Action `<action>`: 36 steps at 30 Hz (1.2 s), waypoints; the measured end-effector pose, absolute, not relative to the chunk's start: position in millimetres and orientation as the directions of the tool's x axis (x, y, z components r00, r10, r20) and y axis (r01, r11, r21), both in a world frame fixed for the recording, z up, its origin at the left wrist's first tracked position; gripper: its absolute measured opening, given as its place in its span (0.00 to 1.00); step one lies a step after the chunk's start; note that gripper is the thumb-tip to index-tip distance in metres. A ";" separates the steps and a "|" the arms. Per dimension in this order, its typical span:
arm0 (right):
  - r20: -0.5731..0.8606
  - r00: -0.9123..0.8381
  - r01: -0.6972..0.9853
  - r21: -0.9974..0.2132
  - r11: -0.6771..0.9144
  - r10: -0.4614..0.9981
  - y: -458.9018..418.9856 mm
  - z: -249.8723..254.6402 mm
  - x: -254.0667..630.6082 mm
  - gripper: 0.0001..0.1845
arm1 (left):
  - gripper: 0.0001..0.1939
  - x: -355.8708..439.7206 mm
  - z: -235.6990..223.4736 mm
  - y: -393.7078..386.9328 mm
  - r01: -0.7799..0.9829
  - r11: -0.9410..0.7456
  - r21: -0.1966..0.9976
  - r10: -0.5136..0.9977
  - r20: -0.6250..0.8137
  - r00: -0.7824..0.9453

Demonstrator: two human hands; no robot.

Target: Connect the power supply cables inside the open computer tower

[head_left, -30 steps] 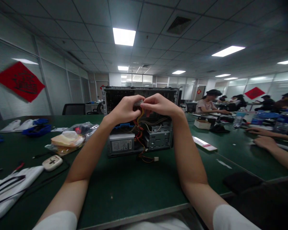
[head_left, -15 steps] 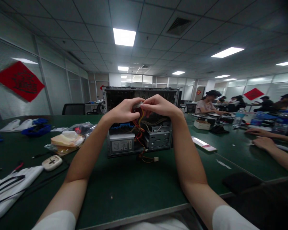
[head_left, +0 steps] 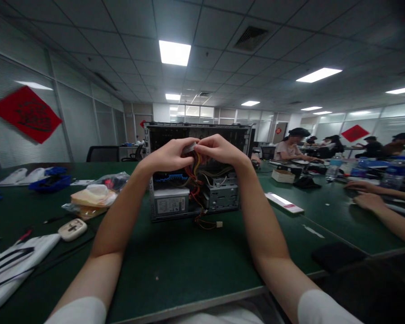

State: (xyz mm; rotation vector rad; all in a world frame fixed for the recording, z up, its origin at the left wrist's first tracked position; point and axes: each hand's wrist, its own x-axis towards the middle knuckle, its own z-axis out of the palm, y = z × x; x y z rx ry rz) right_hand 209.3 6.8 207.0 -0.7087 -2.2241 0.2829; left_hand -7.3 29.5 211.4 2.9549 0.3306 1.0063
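An open computer case stands on the green table in front of me. Before its opening, my left hand grips a pale multi-pin power connector between thumb and fingers. My right hand pinches at the connector's right end, where a bundle of coloured wires hangs down into the case. Low on the left sits the power supply, and a metal drive cage is on the right. A loose white plug lies on the table below. My hands hide the middle of the case.
To the left are a plastic bag with yellow and white contents, a beige box-shaped item and a white board with black cables. A phone lies right. Another person's hands rest at the far right.
The connector has tilted and shifted slightly left, and my right hand has moved a little left with it. Both hands stay together in front of the case.
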 end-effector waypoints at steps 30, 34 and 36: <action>0.566 -0.552 0.287 -0.561 0.777 0.612 28.7 189.3 165.9 0.11 | 0.13 -28.9 224.4 29.2 0.442 -0.895 -0.063 0.193 0.839 0.510; 0.523 -0.549 0.468 -0.455 0.758 0.652 35.0 183.7 158.4 0.16 | 0.12 -50.4 231.2 19.4 0.527 -0.849 -0.038 0.260 0.838 0.479; 0.549 -0.501 0.630 -0.299 0.717 0.669 44.2 177.6 150.2 0.17 | 0.13 -64.2 234.8 9.0 0.537 -0.844 -0.007 0.255 0.874 0.413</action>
